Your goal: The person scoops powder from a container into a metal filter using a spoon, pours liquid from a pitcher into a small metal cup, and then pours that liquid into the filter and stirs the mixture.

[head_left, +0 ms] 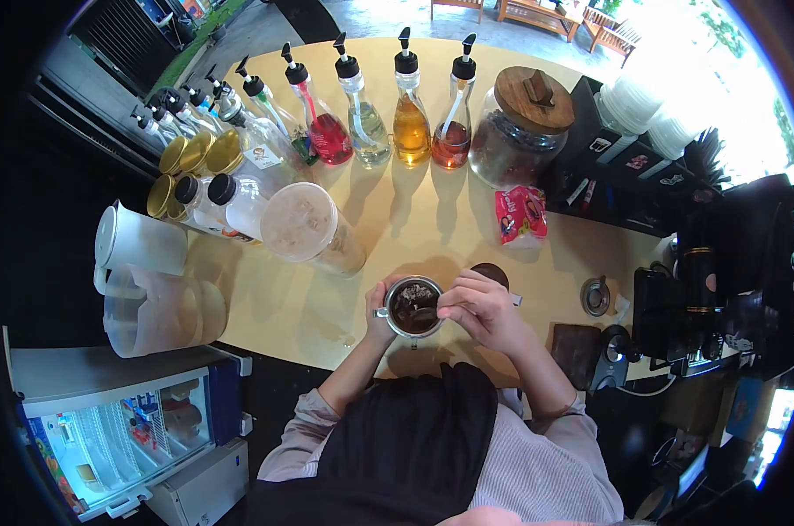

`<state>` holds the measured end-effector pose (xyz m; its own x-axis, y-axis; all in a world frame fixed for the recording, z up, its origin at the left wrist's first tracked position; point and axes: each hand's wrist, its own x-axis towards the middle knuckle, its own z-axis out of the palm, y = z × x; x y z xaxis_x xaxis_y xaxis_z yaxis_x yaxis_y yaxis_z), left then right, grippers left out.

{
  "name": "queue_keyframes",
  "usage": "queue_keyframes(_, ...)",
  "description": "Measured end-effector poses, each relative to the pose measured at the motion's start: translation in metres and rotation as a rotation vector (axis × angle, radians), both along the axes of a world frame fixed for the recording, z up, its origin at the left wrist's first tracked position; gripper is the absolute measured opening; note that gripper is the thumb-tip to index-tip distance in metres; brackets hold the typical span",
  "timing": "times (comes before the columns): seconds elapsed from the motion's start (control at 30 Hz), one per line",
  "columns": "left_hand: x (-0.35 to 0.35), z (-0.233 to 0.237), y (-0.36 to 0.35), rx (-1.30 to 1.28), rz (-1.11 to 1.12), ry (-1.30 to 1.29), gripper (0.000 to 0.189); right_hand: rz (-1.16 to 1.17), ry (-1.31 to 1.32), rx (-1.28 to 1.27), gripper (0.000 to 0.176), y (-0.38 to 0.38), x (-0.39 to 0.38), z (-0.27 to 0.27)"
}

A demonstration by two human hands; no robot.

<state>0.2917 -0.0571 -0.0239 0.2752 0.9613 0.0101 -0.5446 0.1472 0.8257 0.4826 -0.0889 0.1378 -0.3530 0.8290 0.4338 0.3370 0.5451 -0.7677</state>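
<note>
A metal-rimmed cup of dark brown liquid, with pale foam on its surface, stands at the table's near edge. My left hand is wrapped round its left side, close to a small handle. Over the cup's right rim, my right hand is closed in a pinch on what looks like a spoon, whose lower end dips into the liquid. The fingers cover most of its upper part. A dark round object lies partly hidden behind my right hand.
Pump bottles of coloured syrup line the far edge. A lidded tub and plastic pitchers stand left. On the right are a wooden-lidded jar, a pink packet, a small metal part and a black machine.
</note>
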Motion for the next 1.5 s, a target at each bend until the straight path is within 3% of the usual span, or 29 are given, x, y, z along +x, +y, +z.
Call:
queue_keyframes(0.2,0.000,-0.007,0.001,0.003,-0.020,-0.038,0.060,-0.031,0.051,0.164,0.016,0.000,-0.014,-0.010)
queue_keyframes(0.43,0.001,-0.013,-0.001,-0.063,-0.030,-0.082,0.060,-0.121,-0.041,0.181,0.012,-0.013,-0.009,-0.010)
queue_keyframes(0.53,0.001,-0.003,0.000,-0.033,-0.023,-0.061,0.059,-0.057,0.023,0.133,0.013,-0.015,-0.013,-0.007)
queue_keyframes(0.7,0.001,0.008,-0.001,-0.006,0.015,0.023,0.059,-0.152,0.365,-0.092,0.012,-0.019,0.002,-0.004)
queue_keyframes(0.9,-0.001,0.004,0.000,0.016,-0.016,0.041,0.060,-0.165,0.041,0.074,0.006,-0.014,-0.008,-0.011)
queue_keyframes(1.13,-0.001,0.001,-0.001,-0.019,0.018,0.023,0.059,-0.182,0.154,-0.036,0.009,-0.014,-0.009,-0.023)
queue_keyframes(1.5,-0.001,0.003,-0.002,-0.004,0.021,0.054,0.059,-0.223,0.032,0.155,0.012,-0.010,-0.007,-0.024)
